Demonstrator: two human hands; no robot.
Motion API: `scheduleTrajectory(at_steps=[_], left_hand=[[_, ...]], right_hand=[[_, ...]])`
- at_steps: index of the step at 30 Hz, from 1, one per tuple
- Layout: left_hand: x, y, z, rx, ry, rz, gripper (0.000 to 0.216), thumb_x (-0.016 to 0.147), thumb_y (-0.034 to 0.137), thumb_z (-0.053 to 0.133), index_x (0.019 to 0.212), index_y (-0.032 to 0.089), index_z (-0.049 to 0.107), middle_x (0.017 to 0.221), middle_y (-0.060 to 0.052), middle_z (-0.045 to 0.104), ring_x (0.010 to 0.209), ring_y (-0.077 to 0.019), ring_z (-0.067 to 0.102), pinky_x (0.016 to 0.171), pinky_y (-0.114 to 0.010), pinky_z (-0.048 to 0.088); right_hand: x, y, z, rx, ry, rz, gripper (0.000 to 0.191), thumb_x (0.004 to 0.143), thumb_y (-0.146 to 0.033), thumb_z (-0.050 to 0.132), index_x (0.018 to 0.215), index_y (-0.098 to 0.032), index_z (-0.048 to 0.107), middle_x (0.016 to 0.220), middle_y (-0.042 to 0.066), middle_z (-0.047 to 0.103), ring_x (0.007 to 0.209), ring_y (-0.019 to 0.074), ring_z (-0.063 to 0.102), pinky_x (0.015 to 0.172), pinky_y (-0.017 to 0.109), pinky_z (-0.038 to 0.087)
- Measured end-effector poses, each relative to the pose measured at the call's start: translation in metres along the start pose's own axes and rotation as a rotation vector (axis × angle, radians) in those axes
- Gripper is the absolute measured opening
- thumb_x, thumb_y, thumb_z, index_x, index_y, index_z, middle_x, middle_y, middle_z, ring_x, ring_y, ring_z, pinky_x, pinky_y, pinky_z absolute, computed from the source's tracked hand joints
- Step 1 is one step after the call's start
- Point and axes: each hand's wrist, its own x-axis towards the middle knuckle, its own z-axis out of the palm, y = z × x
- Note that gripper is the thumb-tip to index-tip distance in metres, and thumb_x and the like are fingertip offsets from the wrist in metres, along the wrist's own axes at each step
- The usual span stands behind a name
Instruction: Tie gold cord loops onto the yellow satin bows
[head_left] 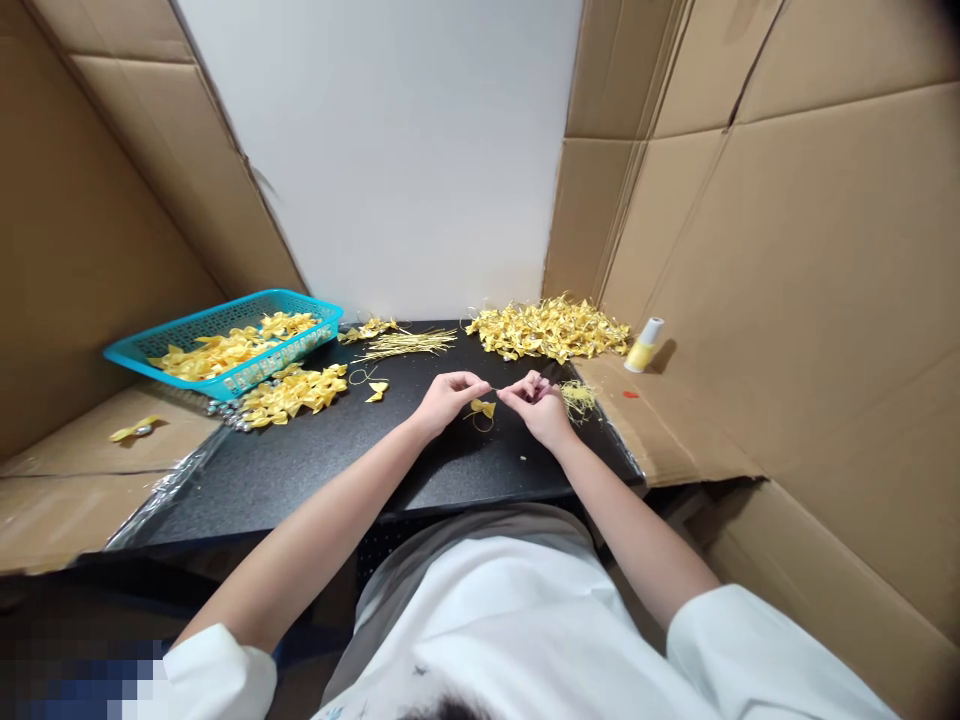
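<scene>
My left hand [448,396] and my right hand [537,403] meet over the middle of a black table [315,460], both pinched on a thin gold thread stretched between them. A small yellow ribbon bow [484,408] hangs from that thread just below the fingers. A little tuft of cut gold threads [577,396] lies right beside my right hand. A single loose bow [377,390] lies left of my left hand.
A teal plastic basket [225,345] with yellow bows sits at the far left, a pile of bows [294,392] in front of it. A bundle of gold threads [405,344] and a large heap of bows [549,328] lie at the back. A yellow thread spool [644,345] stands on cardboard at the right. Cardboard walls enclose the table.
</scene>
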Motion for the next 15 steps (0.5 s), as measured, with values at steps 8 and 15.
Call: scheduleTrajectory(at_steps=[8,15], left_hand=[[0.002,0.0,-0.004,-0.007,0.006,-0.012,0.038,0.058,0.054,0.08,0.063,0.018,0.069,0.069,-0.004,0.071,0.072,-0.0196,0.066,0.076,-0.033,0.05],[-0.002,-0.001,0.003,0.011,-0.018,-0.017,0.035,0.059,0.049,0.082,0.063,0.016,0.069,0.063,-0.002,0.067,0.06,-0.0134,0.059,0.064,-0.027,0.046]], right_hand=[[0.001,0.005,-0.009,-0.062,0.13,0.065,0.035,0.081,-0.045,0.057,0.063,-0.026,0.034,0.063,0.002,0.069,0.068,0.0231,0.071,0.075,0.039,0.053],[-0.002,-0.009,0.001,-0.05,-0.024,-0.023,0.028,0.071,-0.033,0.067,0.061,-0.025,0.042,0.079,0.004,0.075,0.076,0.0214,0.07,0.078,0.037,0.055]])
